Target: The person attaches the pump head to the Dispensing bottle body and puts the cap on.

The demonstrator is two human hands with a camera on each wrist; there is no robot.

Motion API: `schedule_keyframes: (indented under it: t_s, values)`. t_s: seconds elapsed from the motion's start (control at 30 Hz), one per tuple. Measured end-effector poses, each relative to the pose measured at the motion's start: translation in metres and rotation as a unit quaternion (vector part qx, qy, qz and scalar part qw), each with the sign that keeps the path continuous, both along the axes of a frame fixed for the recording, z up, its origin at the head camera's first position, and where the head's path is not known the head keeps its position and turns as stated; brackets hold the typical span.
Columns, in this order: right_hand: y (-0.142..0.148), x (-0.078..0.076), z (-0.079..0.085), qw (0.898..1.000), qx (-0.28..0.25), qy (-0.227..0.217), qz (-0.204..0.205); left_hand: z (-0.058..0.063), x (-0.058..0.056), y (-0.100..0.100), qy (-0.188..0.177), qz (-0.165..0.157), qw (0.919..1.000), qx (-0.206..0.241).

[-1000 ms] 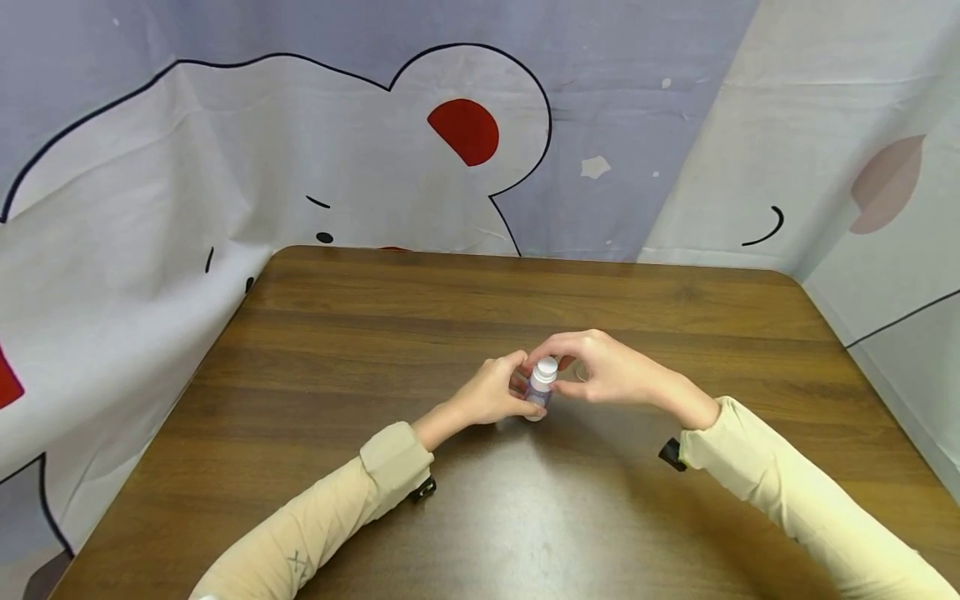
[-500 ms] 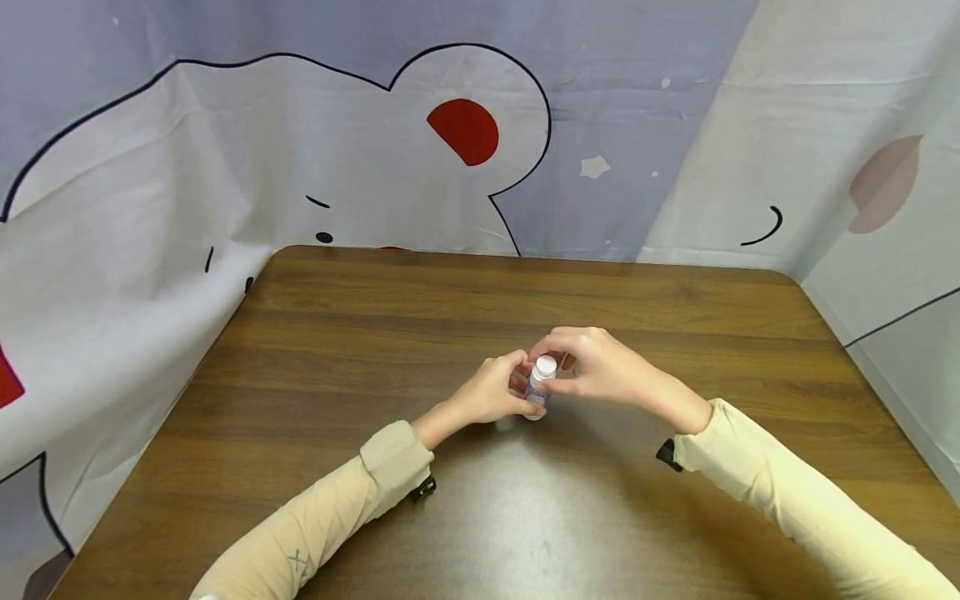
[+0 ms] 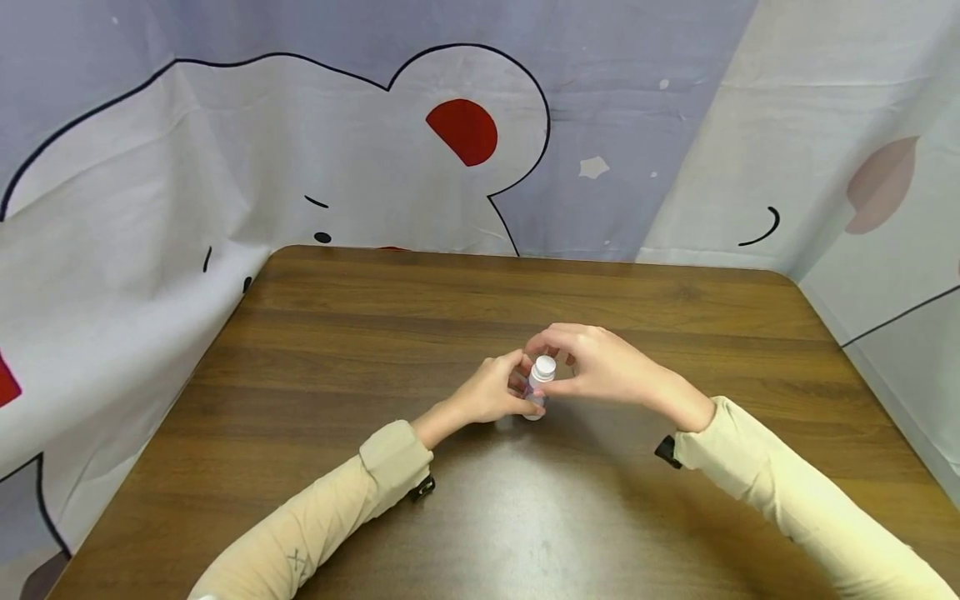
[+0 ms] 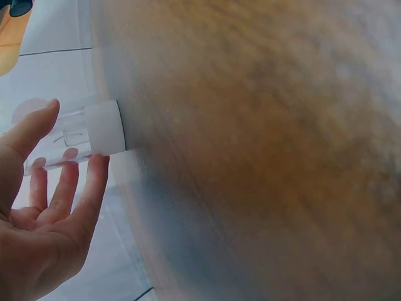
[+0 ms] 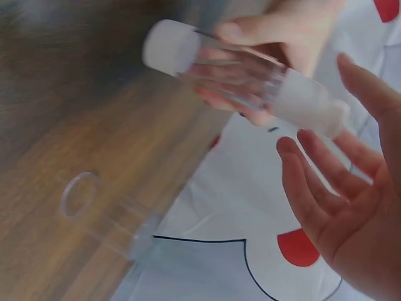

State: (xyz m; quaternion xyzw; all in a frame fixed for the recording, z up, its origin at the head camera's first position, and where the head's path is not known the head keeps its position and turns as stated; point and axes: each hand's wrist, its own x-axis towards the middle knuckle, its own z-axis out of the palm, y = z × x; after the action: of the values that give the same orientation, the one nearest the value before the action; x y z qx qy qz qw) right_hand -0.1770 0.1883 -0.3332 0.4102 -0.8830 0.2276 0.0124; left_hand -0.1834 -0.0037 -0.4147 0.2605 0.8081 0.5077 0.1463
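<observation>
A small clear bottle [image 3: 536, 397] with a white base and a white top stands between my hands, leaning slightly. My left hand [image 3: 491, 392] holds its clear body, thumb on the near side and fingers behind; the left wrist view shows the white base [image 4: 105, 128] right at the table surface. My right hand [image 3: 607, 367] arches around the upper end. In the right wrist view its thumb [image 5: 369, 88] and fingers [image 5: 307, 182] are spread loosely about the white top [image 5: 307, 103], not closed on it.
A clear hollow cylinder [image 5: 113, 216] with a round open rim stands on the wooden table [image 3: 360, 333] beyond the bottle, mostly hidden behind my right hand in the head view. A printed cloth [image 3: 247, 158] hangs behind and around the table.
My right hand has shifted slightly left and up around the bottle's top, its thumb now further across the front. The left hand and the bottle have stayed nearly still.
</observation>
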Motion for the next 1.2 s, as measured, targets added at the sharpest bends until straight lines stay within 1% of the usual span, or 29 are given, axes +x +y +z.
schedule_keyframes:
  t_s: [0.1, 0.2, 0.4, 0.5, 0.6, 0.87, 1.07, 1.2]
  values:
    - [0.001, -0.001, 0.004, 0.999, 0.004, -0.005, 0.035, 0.0, 0.0, -0.001, 0.006, 0.002, 1.0, -0.004]
    - [0.001, -0.001, 0.007, 0.998, 0.006, -0.016, 0.06, 0.0, 0.0, -0.001, 0.015, 0.0, 0.9999, -0.009]
    - [0.0, 0.0, 0.008, 0.997, 0.015, -0.042, 0.064, 0.0, 0.001, 0.0, 0.02, -0.001, 0.9997, -0.012]
    - [-0.001, -0.001, 0.007, 0.997, 0.012, -0.041, 0.06, 0.001, 0.001, 0.0, 0.018, -0.003, 0.9998, -0.012]
    - [-0.002, -0.001, 0.005, 0.998, 0.01, -0.022, 0.053, 0.001, 0.001, 0.001, 0.018, -0.002, 0.9997, -0.014]
    - [-0.006, 0.002, 0.0, 0.998, 0.025, 0.054, 0.017, 0.001, 0.0, 0.0, 0.02, 0.0, 0.9998, -0.008]
    - [-0.01, 0.001, -0.006, 0.99, 0.037, 0.136, -0.006, 0.001, 0.001, 0.001, 0.012, 0.0, 0.9999, -0.005]
    - [-0.012, 0.0, -0.007, 0.983, 0.058, 0.175, -0.009, 0.001, 0.001, 0.0, 0.008, -0.004, 1.0, -0.003]
